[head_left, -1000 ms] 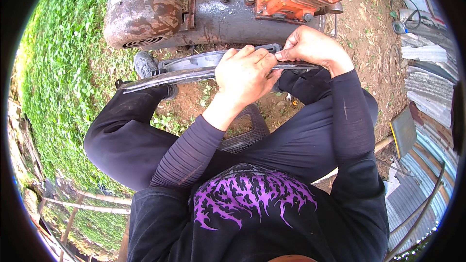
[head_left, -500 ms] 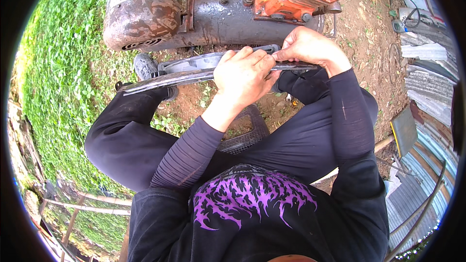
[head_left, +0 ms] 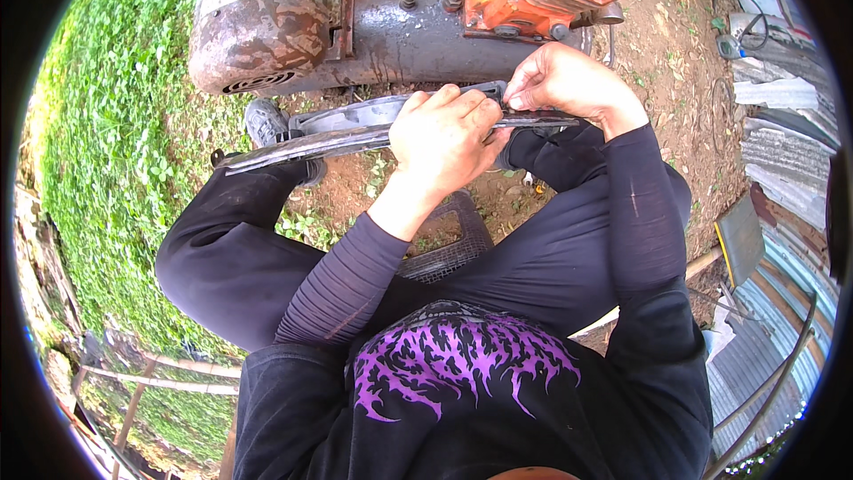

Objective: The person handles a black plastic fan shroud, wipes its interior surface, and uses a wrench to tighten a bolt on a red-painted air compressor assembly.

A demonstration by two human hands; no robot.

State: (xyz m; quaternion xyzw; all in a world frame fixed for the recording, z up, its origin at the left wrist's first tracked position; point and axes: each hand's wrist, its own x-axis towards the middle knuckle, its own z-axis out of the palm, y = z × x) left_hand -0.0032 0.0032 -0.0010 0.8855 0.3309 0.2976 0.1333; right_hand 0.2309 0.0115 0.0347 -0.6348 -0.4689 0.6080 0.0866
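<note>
Gripping one long dark frame (head_left: 311, 144), the left hand (head_left: 447, 138) is closed over the near edge, fingers wrapped across the top. The frame runs crosswise beneath this hand: the longer portion extends to its left, the shorter portion to its right. At the right portion, the right hand (head_left: 564, 84) holds thumb and forefinger together in a pinch, just beside the left hand's fingers; whether a small item sits between the fingertips cannot be told.

Below the frame, between the legs, lies one dark mesh panel (head_left: 449, 256). One grey shoe (head_left: 265, 122) shows at the left, partly covered by the frame.

Beyond the frame stands one compressor assembly, comprising one dark cylindrical tank (head_left: 400, 36), one worn motor (head_left: 258, 40) at left, and one orange finned pump (head_left: 538, 0) at right. Outermost: grass (head_left: 115, 151) at left; at right, one board (head_left: 740, 242) with a yellow edge and several corrugated sheets (head_left: 784, 160), overlapping, exact count unclear.
</note>
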